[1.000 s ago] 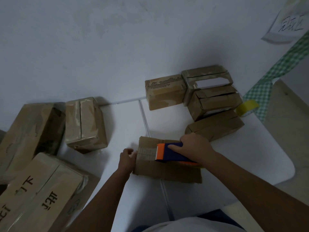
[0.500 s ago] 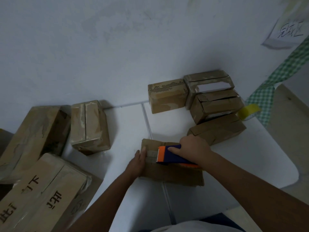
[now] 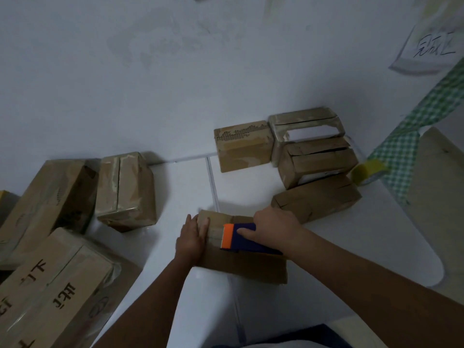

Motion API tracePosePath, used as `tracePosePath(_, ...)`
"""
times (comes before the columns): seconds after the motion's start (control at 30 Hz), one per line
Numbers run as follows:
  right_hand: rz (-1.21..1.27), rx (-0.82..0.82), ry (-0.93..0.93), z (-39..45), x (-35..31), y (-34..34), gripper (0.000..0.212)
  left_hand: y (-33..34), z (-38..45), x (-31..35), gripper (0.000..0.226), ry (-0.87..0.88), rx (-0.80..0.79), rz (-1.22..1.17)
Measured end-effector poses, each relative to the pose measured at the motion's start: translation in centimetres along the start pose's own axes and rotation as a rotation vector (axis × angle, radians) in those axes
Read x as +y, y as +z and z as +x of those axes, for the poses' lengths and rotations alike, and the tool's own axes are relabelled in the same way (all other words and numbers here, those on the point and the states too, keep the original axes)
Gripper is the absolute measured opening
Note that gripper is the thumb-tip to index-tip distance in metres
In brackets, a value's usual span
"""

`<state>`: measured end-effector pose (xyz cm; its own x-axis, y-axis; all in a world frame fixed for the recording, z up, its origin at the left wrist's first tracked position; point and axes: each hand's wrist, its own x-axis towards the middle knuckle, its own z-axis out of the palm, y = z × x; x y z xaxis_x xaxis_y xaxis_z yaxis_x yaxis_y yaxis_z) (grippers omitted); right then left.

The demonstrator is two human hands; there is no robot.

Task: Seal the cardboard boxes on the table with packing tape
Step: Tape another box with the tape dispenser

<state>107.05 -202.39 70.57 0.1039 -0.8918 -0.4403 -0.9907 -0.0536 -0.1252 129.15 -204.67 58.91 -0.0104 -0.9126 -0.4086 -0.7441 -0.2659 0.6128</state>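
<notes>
Up close, right hand (image 3: 272, 228) gripping tape dispenser (image 3: 241, 237), left hand (image 3: 194, 236) flat on box (image 3: 241, 262) (printed characters on big carton (image 3: 47, 282) unreadable).

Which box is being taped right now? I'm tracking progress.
The flat box nearest the person: the left hand presses its end, and the right hand holds the tape dispenser on it.
</notes>
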Motion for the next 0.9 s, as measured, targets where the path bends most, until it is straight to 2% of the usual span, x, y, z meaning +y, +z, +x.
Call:
tracePosePath(0.1, 0.008, 0.016, -0.005, -1.1, 2.7, -0.1, 0.059, 0.1, 0.2, 0.0, 0.060, -0.039, 0.024, 0.103)
tracePosePath(0.43, 0.128, 0.019, 0.060, -4.1, 11.6, 3.6, 0.061, 0.2, -0.1, 0.3, 0.062, -0.078, 0.050, 0.157)
tracePosePath(0.5, 0.142, 0.010, 0.051, -3.9, 11.8, 4.3, 0.060, 0.2, -0.5, 0.7, 0.060, -0.065, 0.102, 0.214)
tracePosePath(0.57, 0.166, 0.000, 0.046, -3.6, 12.2, 4.6, 0.058, 0.5, -1.3, 1.5, 0.059, -0.036, 0.219, 0.294)
tracePosePath(0.63, 0.184, 0.000, 0.041, -3.5, 12.7, 4.9, 0.057, 1.6, -2.8, 3.1, 0.059, 0.060, 0.303, 0.348)
tracePosePath(0.73, 0.201, 0.012, 0.024, -3.7, 12.9, 5.6, 0.054, 5.3, -5.7, 5.9, 0.061, 0.246, 0.205, 0.412)
tracePosePath(0.83, 0.208, 0.019, 0.001, -4.0, 12.3, 5.7, 0.053, 7.7, -7.6, 6.0, 0.066, 0.285, 0.033, 0.749)
tracePosePath(0.9, 0.201, 0.002, -0.009, -4.1, 11.6, 5.3, 0.053, 6.9, -7.5, 5.7, 0.092, 0.280, -0.025, 0.855)
